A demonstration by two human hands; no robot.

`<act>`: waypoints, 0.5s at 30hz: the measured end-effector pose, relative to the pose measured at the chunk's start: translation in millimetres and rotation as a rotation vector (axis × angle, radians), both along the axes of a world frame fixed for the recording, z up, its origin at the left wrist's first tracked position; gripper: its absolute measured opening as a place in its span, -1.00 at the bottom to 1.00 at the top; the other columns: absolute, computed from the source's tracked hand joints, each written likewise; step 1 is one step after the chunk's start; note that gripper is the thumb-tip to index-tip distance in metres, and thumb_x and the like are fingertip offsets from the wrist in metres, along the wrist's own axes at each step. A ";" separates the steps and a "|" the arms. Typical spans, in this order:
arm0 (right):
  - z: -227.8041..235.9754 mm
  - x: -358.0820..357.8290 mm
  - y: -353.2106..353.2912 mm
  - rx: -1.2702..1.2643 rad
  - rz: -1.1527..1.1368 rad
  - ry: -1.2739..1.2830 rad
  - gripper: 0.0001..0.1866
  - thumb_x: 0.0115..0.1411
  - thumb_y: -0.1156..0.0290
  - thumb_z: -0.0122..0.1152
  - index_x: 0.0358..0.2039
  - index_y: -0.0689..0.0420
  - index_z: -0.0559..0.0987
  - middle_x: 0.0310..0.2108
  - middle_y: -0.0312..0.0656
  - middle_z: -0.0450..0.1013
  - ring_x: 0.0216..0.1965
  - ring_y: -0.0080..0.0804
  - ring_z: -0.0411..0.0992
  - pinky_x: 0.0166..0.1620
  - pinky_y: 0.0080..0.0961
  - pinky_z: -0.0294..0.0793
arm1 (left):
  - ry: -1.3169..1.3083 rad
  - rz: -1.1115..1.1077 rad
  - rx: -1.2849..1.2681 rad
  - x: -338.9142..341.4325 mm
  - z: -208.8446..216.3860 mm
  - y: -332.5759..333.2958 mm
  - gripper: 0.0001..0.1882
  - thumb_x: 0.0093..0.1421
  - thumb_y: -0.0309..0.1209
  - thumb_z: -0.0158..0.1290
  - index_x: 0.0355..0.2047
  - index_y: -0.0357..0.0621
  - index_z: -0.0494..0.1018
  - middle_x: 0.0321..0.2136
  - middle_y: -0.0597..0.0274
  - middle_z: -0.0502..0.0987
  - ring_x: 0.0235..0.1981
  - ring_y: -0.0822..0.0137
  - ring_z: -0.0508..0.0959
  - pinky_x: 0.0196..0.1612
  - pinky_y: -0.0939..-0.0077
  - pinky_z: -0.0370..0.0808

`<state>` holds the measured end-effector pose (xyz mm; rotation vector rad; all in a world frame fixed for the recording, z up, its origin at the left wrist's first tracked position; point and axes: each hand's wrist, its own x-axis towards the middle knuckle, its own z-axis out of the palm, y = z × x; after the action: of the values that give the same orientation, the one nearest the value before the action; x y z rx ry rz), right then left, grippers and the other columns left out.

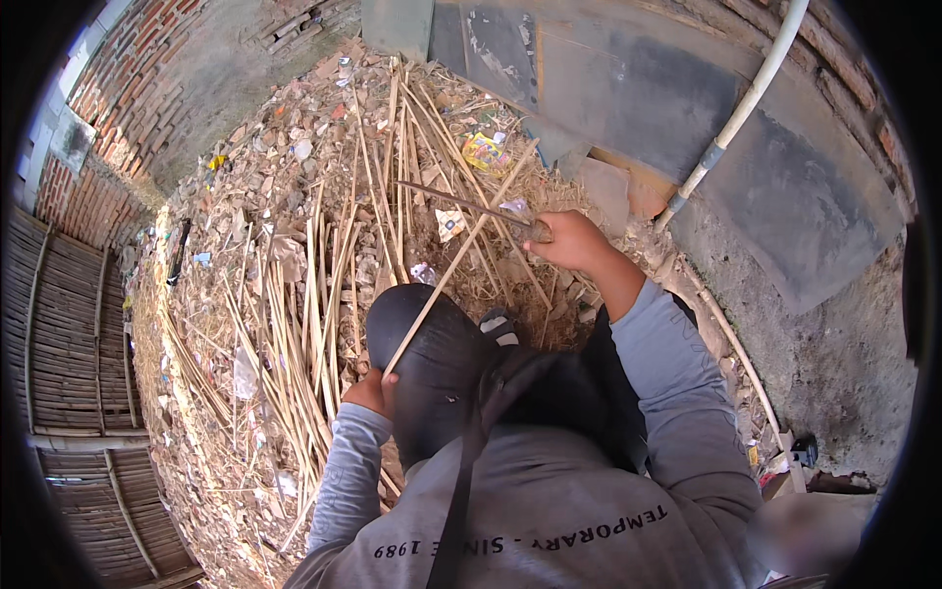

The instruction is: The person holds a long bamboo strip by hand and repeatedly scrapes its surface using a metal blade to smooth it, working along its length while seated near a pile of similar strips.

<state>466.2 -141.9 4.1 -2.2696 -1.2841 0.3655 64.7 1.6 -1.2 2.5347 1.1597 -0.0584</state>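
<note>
My left hand (369,394) is closed around the lower end of a long pale bamboo strip (432,299). The strip slants up and to the right across my dark-clad knee (417,334). In my right hand (574,241) is the handle of a long, thin-bladed knife (461,201), whose dark blade points up and to the left. Blade and strip cross in the picture a little left of my right hand; whether they touch I cannot tell. More bamboo strips (319,294) lie in loose bundles on the ground, left of and beyond my knee.
Rubble and litter (285,157) cover the ground. A woven bamboo panel (74,334) stands at the left, a brick wall (147,69) at the far left. Dark panels (628,69) and a pale pipe (736,118) line the right side. A yellow wrapper (485,153) lies beyond the knife.
</note>
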 end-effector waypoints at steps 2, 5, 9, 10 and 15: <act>19.7 -16.2 3.0 -0.105 0.063 -0.037 -0.57 -0.04 0.13 0.31 -0.17 0.07 0.59 -0.36 0.02 0.54 -0.26 0.02 0.51 -0.19 -0.17 0.49 | -0.026 -0.012 0.010 -1.9 -4.4 -2.5 -0.58 0.30 -0.06 -0.10 -0.36 -0.22 0.37 -0.61 -0.26 0.49 -0.47 -0.30 0.51 -0.40 -0.09 0.42; 18.1 -18.6 1.9 -0.079 0.127 -0.063 -0.65 -0.04 0.15 0.30 -0.26 0.06 0.59 -0.41 -0.01 0.53 -0.29 0.03 0.50 -0.22 -0.14 0.48 | -0.049 -0.030 0.051 0.1 -3.6 -6.0 -0.59 0.30 -0.06 -0.11 -0.38 -0.22 0.34 -0.62 -0.24 0.48 -0.50 -0.29 0.51 -0.43 -0.09 0.41; 1.9 3.5 -1.2 -0.048 0.021 -0.068 -0.70 -0.05 0.19 0.29 -0.35 0.10 0.55 -0.43 -0.03 0.52 -0.29 0.02 0.50 -0.23 -0.11 0.48 | -0.029 -0.012 0.115 4.4 -3.4 -12.3 -0.58 0.30 -0.06 -0.13 -0.44 -0.21 0.31 -0.65 -0.23 0.47 -0.54 -0.28 0.50 -0.45 -0.10 0.41; 2.4 0.1 1.7 -0.048 -0.010 -0.075 -0.70 -0.05 0.19 0.29 -0.36 0.11 0.55 -0.43 -0.03 0.52 -0.28 0.02 0.50 -0.23 -0.11 0.48 | -0.012 0.001 0.124 5.2 -2.5 -14.1 -0.58 0.30 -0.06 -0.13 -0.44 -0.21 0.31 -0.65 -0.23 0.47 -0.54 -0.29 0.50 -0.45 -0.11 0.41; 28.3 -32.3 11.5 -0.148 0.105 -0.158 -0.71 -0.05 0.22 0.28 -0.34 0.11 0.56 -0.39 -0.01 0.52 -0.25 0.00 0.51 -0.19 -0.13 0.49 | -0.020 0.033 0.143 2.0 -5.0 -17.1 -0.56 0.29 -0.04 -0.12 -0.47 -0.20 0.31 -0.65 -0.24 0.47 -0.55 -0.29 0.50 -0.46 -0.11 0.41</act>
<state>434.0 -130.4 32.4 -2.4006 -1.5056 0.3330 66.7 -15.5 -6.2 2.6319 1.2382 0.0605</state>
